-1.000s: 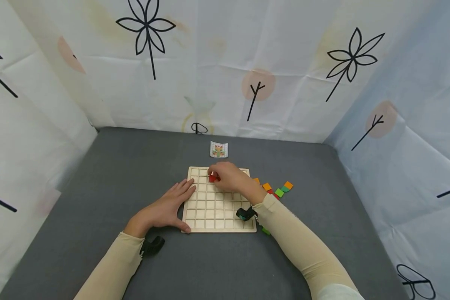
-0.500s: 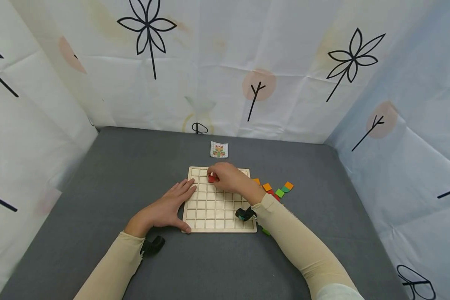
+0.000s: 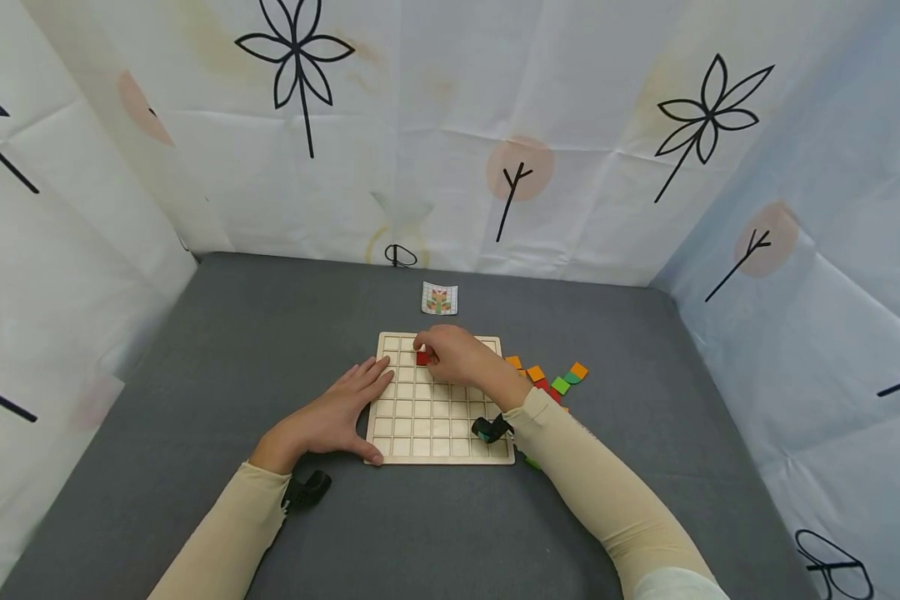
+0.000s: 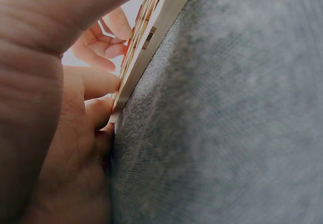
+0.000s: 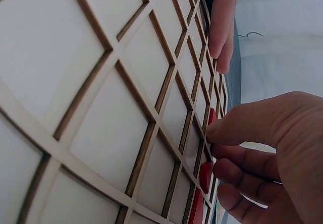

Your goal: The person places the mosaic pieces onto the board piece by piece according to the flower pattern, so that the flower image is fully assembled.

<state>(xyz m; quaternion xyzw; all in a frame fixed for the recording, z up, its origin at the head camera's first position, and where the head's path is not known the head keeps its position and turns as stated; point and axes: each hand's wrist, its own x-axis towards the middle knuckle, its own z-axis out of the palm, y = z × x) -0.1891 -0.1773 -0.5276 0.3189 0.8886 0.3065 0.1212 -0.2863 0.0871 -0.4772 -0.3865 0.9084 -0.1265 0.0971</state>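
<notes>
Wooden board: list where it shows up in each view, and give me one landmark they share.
Head: board, centre, slightly low.
Left wrist: board, edge-on, slanting strip at upper middle.
Right wrist: board, close up, filling the left half.
Shared landmark: left hand, fingers at the board's edge.

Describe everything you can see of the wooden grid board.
The grid board is pale and wooden-looking, squarish, with raised strips dividing it into square compartments. Its side bears a dark, notch-like mark. It lies flat on the gray table. The left hand rests along its left edge; the right hand holds a red tile at its far part, where other red pieces show.
</notes>
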